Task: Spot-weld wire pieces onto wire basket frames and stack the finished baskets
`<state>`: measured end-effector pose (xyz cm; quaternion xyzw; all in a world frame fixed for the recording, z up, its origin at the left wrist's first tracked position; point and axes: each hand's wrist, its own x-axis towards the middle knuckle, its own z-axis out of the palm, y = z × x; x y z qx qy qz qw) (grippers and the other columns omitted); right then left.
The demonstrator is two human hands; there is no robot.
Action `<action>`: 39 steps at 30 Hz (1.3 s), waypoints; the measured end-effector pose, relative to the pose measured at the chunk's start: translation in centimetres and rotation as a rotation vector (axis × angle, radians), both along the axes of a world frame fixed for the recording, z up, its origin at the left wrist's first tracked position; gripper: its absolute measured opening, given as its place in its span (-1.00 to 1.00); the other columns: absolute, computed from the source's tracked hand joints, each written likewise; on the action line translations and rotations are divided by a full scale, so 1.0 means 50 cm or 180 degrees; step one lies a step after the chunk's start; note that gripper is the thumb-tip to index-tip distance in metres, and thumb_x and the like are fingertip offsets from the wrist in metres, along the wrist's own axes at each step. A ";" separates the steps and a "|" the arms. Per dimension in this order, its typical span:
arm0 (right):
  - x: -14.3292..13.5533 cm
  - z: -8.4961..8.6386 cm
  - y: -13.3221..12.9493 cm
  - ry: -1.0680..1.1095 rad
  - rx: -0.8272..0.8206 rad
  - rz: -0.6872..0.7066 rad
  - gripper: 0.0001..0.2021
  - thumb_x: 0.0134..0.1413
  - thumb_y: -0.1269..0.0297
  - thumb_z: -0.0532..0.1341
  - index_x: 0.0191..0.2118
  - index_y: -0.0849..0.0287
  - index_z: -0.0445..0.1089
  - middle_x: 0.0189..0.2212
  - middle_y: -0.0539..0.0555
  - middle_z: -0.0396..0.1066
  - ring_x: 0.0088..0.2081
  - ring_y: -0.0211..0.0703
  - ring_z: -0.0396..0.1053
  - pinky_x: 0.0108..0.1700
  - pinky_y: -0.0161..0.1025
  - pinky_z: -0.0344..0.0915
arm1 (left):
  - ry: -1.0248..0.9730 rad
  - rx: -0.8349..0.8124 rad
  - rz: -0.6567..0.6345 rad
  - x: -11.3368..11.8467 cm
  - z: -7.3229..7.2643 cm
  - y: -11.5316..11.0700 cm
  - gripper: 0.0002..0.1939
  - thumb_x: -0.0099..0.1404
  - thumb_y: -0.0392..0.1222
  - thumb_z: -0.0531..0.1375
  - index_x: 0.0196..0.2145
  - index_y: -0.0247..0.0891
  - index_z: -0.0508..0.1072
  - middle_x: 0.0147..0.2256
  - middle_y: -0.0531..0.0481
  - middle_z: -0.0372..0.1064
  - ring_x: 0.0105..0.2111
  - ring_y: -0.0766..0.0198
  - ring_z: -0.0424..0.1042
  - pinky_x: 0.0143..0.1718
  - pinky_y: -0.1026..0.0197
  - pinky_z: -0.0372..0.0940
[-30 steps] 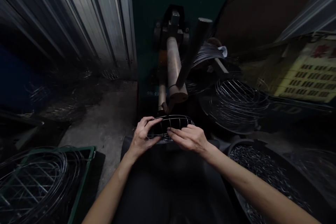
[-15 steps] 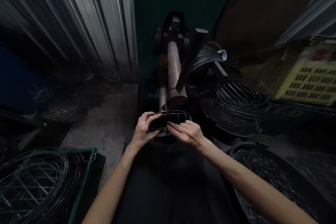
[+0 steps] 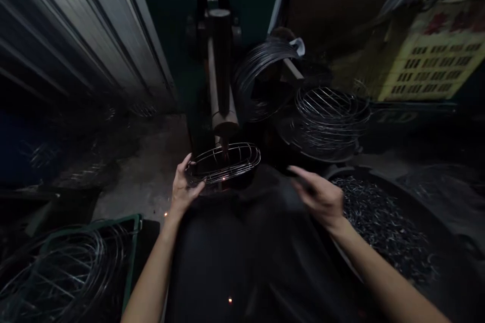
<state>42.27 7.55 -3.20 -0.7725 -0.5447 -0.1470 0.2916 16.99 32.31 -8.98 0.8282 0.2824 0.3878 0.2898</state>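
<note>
My left hand grips the left end of a round wire basket, thumb low and fingers on the upper rim. The basket is tilted below the end of a machine's thick metal arm, whose tip reaches to the wires. Small orange sparks show at the basket's near side and lower down. My right hand is away from the basket, to its right, near a tub of small metal pieces. Its fingers are blurred and point left; whether they hold anything cannot be made out.
A green crate with wire rings stands at the lower left. Right of the machine are a wire coil and a pan of wire grids. A yellow crate is at the upper right, a corrugated metal wall at the upper left.
My right hand has let go of the basket and moved right towards the tub. My left hand still holds the basket, which now shows more fully. Sparks have appeared, and the view has shifted.
</note>
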 end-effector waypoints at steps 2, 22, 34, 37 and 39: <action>0.058 -0.061 -0.120 0.0657 -0.0182 -0.1451 -0.62 0.13 0.07 0.02 -0.12 0.15 0.44 -0.24 0.16 0.51 -0.28 -0.05 0.47 -0.27 -0.16 0.35 | -0.0116 -0.0019 0.0066 -0.004 -0.013 -0.010 -0.23 0.10 -0.19 0.27 0.21 -0.17 0.03 -0.05 -0.11 0.24 -0.05 0.18 0.36 0.03 0.06 0.30; 0.050 -0.068 -0.262 0.2122 -0.0567 -0.2094 -0.59 -0.18 -0.11 0.12 -0.29 0.08 0.42 -0.41 0.12 0.48 -0.47 0.03 0.42 -0.35 -0.04 0.38 | 0.0083 0.0083 -0.0444 -0.004 0.080 -0.087 -0.48 0.12 -0.27 0.27 0.05 -0.17 0.28 -0.08 -0.09 0.31 -0.07 0.17 0.37 -0.02 0.08 0.32; -0.119 0.093 0.140 0.0249 -0.0376 0.1589 -0.73 0.12 0.33 0.19 -0.05 0.23 0.41 -0.16 0.10 0.50 -0.26 -0.22 0.47 -0.28 -0.34 0.37 | 0.0478 0.0102 -0.0790 0.018 0.131 -0.095 -0.45 0.16 -0.31 0.20 0.11 -0.13 0.24 -0.02 -0.10 0.25 0.01 0.15 0.31 0.03 0.06 0.29; -0.112 0.076 0.160 -0.0964 -0.0408 0.1683 -0.70 0.10 0.43 0.18 -0.02 0.25 0.39 -0.14 0.11 0.50 -0.35 -0.26 0.46 -0.41 -0.35 0.30 | 0.0452 0.0149 -0.0740 0.011 0.131 -0.091 -0.44 0.14 -0.34 0.20 0.11 -0.12 0.24 -0.02 -0.10 0.25 0.02 0.15 0.30 0.04 0.05 0.29; -0.106 0.071 0.167 -0.1378 -0.0252 0.1804 -0.72 0.11 0.49 0.15 -0.05 0.25 0.42 -0.16 0.10 0.51 -0.40 -0.32 0.43 -0.45 -0.36 0.23 | 0.0437 0.0160 -0.0699 0.007 0.128 -0.089 -0.43 0.14 -0.34 0.19 0.11 -0.12 0.25 -0.02 -0.09 0.25 0.01 0.15 0.31 0.03 0.05 0.30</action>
